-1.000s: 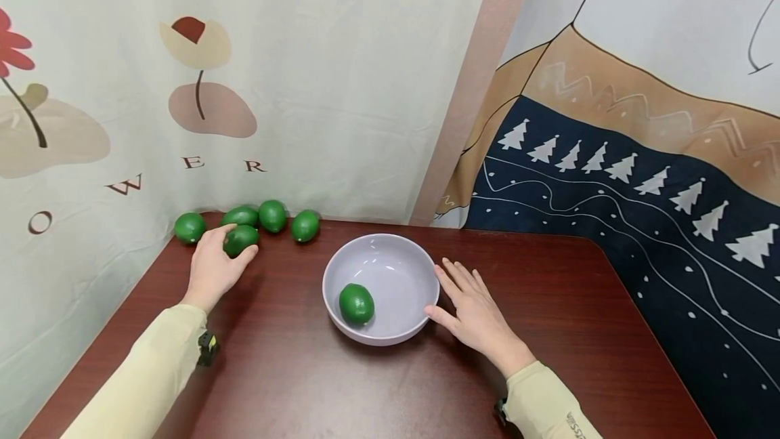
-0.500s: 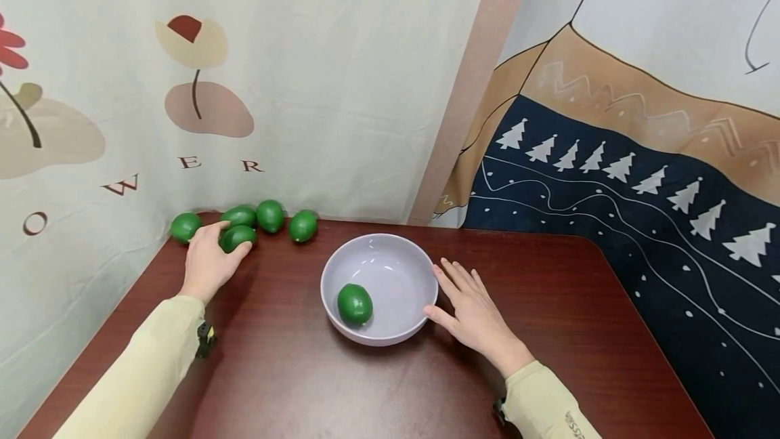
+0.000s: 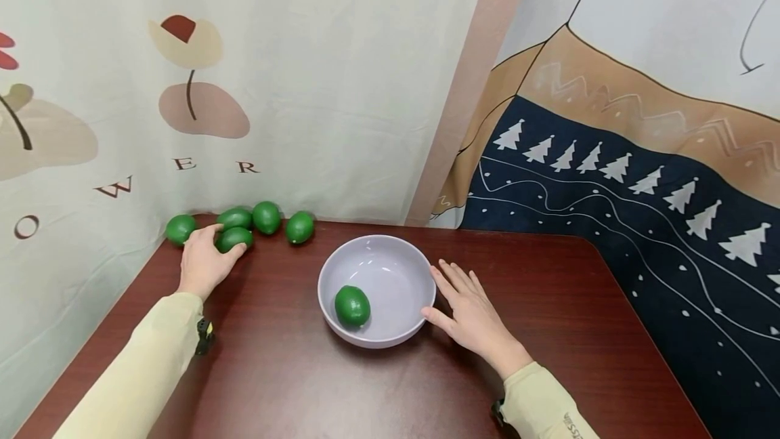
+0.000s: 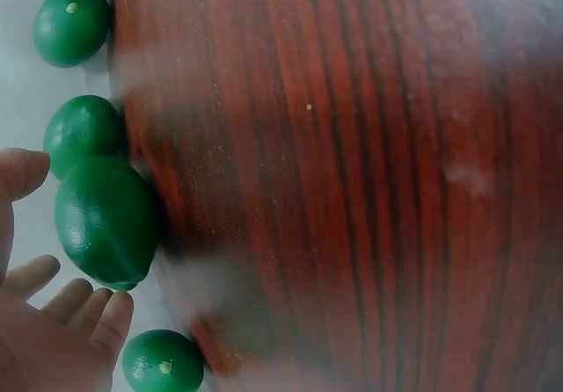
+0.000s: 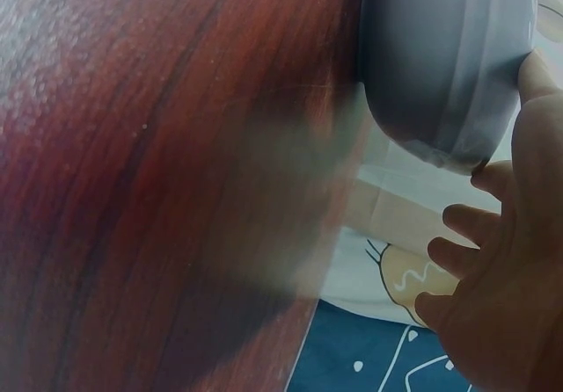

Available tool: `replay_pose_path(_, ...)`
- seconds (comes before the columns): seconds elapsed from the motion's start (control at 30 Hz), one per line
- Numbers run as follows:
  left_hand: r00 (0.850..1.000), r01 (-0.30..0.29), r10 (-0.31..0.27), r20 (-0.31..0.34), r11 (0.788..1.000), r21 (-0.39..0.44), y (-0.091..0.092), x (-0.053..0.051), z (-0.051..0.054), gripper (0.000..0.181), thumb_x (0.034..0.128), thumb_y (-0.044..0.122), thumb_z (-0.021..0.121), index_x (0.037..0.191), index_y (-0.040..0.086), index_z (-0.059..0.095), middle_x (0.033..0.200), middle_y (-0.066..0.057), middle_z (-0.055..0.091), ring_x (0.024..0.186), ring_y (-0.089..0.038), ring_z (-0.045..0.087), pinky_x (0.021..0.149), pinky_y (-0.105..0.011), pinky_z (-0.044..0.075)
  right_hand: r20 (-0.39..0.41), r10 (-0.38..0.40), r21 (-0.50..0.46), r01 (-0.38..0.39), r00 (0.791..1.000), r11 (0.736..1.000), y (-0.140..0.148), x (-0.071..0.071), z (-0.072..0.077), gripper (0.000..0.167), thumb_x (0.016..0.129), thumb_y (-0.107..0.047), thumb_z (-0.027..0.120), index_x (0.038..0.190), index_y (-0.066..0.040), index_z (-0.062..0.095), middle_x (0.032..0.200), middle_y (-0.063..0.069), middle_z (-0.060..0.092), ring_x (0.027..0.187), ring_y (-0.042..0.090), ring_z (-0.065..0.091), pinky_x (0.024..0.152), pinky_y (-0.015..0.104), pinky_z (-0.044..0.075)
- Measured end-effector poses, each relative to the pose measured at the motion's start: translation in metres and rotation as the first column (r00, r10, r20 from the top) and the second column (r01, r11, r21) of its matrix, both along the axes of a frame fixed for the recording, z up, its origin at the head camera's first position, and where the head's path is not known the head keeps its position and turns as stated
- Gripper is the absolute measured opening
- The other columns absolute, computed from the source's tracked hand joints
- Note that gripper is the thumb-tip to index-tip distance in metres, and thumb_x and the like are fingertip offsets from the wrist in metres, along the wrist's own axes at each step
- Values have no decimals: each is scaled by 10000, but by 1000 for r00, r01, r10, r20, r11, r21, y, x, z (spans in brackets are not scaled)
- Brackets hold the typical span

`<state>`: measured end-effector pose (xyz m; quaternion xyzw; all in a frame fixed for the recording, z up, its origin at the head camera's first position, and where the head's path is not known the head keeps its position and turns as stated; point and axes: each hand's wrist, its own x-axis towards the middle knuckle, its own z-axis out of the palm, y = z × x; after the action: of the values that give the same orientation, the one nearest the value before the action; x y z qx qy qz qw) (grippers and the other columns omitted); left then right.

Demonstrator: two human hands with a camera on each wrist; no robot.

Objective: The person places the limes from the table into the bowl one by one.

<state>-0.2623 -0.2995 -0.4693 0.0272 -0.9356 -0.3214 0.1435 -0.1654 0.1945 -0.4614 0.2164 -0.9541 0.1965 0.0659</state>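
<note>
My left hand (image 3: 204, 263) is at a green lime (image 3: 234, 240) at the back left of the table, thumb on one side and fingers on the other. In the left wrist view, that lime (image 4: 107, 221) lies between the spread thumb and the relaxed fingers, with a gap at the thumb. Another lime (image 3: 351, 306) sits inside a pale lilac bowl (image 3: 399, 341). My right hand (image 3: 478, 320) has straight fingers and touches the bowl's right side with thumb and index finger. The right wrist view shows those fingertips against the bowl's outer wall (image 5: 440, 67).
Several more limes stand along the back edge, including a left one (image 3: 181, 230), one behind my left hand (image 3: 234, 217), and two to the right (image 3: 266, 217). A pale curtain (image 3: 341, 120) and a dark patterned cloth (image 3: 548, 202) hang behind the brown table (image 3: 274, 371).
The head view has drifted slightly, so everything sits a little farther left. My left hand has settled slightly lower around the lime. My right hand stays at the bowl.
</note>
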Motion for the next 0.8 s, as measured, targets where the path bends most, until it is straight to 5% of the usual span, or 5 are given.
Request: replay_pose_path(0.8, 998, -12, 11, 68, 1000, 11, 3, -13, -12, 689, 914, 168, 718, 1467, -115, 420, 1395, -409, 407, 1277, -588, 368, 1016, -697, 338, 2, -9, -2, 9, 1000, 1000, 2, -2, -4, 807, 970, -575, 629, 1609, -149, 380, 1652, 157, 350, 1538, 383, 287, 1225, 635, 197)
